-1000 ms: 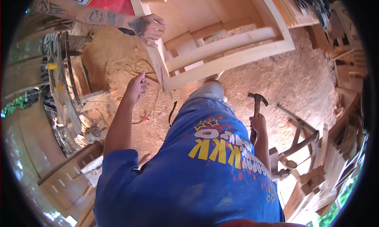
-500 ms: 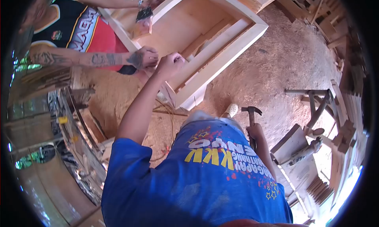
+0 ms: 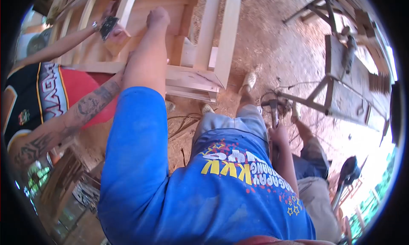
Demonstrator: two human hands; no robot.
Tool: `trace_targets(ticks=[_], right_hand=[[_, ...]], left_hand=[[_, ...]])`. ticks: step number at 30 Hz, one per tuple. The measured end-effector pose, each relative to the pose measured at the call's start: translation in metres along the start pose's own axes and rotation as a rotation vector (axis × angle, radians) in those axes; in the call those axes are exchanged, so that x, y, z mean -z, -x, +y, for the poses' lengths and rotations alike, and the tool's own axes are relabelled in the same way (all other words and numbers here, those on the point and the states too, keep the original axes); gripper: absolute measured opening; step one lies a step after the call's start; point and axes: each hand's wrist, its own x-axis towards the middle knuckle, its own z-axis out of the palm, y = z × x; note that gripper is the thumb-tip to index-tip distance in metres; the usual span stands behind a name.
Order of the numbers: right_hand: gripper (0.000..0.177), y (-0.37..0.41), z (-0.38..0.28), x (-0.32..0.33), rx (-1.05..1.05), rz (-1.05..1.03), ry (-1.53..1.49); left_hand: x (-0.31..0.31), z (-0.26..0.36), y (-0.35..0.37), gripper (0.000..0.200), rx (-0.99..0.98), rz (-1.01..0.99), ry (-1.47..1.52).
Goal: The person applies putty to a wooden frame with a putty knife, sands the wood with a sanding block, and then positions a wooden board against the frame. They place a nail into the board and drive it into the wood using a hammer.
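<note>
My left hand [image 3: 158, 18] reaches out over a pale wooden frame [image 3: 227, 36] with panels inside it. Its fingers are curled closed, and whatever they may hold is hidden. Low at my right side, my right hand [image 3: 279, 135] grips the handle of a claw hammer [image 3: 274, 110], its head pointing away from me. Near my left arm, a short wooden block [image 3: 116, 39] with a dark patch lies by the frame, close to a co-worker's wrist. The co-worker's tattooed forearm [image 3: 91, 104] runs partly behind my arm, so that hand is mostly hidden.
A co-worker in a red and black jersey [image 3: 47, 95] leans in at the left. Another person's legs [image 3: 313, 155] show close behind my right arm. A wooden bench [image 3: 341, 83] stands at the right. Cords [image 3: 183, 124] lie on the dirt floor [image 3: 264, 44].
My view has shifted, and the frame now appears further left. My left arm stretches further over it. The hammer stays in my right hand. Another person's legs have come into view at the right.
</note>
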Motion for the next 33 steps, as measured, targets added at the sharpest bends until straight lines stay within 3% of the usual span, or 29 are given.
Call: trace_targets(ticks=[2,5,7,10,12,15,17,19,21,24,27,31,33], right_hand=[[0.035,0.033,0.048,-0.041,-0.05,-0.148,-0.193],[0.035,0.106,0.052,-0.059,-0.073,-0.03,-0.171],[0.034,0.122,0.057,-0.07,-0.167,-0.069,-0.197],[0.034,0.129,0.043,-0.056,-0.244,-0.132,-0.128],[0.032,0.108,0.075,-0.082,-0.203,-0.139,-0.221],[0.035,0.079,0.077,-0.084,-0.047,-0.075,-0.277],[0.033,0.053,0.064,-0.074,-0.014,-0.129,-0.333],[0.03,0.037,0.041,-0.059,0.014,-0.225,-0.423],[0.031,0.028,0.007,-0.029,0.033,-0.367,-0.496],[0.046,0.009,-0.025,-0.039,0.103,-0.378,-0.754],[0.083,-0.002,-0.081,-0.043,0.361,-0.18,-0.809],[0.097,0.001,-0.162,-0.042,0.379,-0.333,-1.13],[0.103,0.004,-0.192,-0.037,0.269,-0.423,-1.186]], left_hand=[[-0.012,0.001,-0.015,0.037,0.036,0.059,0.038],[-0.018,0.013,-0.003,0.04,0.047,0.109,0.022],[-0.016,0.01,0.005,0.043,0.017,0.098,-0.035],[-0.017,0.003,0.004,0.046,-0.052,0.077,-0.129],[-0.024,0.004,0.006,0.047,-0.06,0.142,-0.172],[0.0,0.033,0.079,0.053,-0.149,0.373,-0.084],[0.004,0.044,0.116,0.067,-0.456,0.334,0.277],[0.009,0.061,0.172,0.081,-0.449,0.039,0.422],[-0.001,0.07,0.214,0.092,-0.59,0.039,0.303],[-0.019,0.083,0.244,0.103,-0.469,0.1,0.083],[-0.007,0.089,0.247,0.112,-0.455,0.007,0.119],[-0.006,0.085,0.241,0.109,-0.484,-0.021,0.138],[-0.005,0.086,0.243,0.105,-0.478,0.002,0.139]])
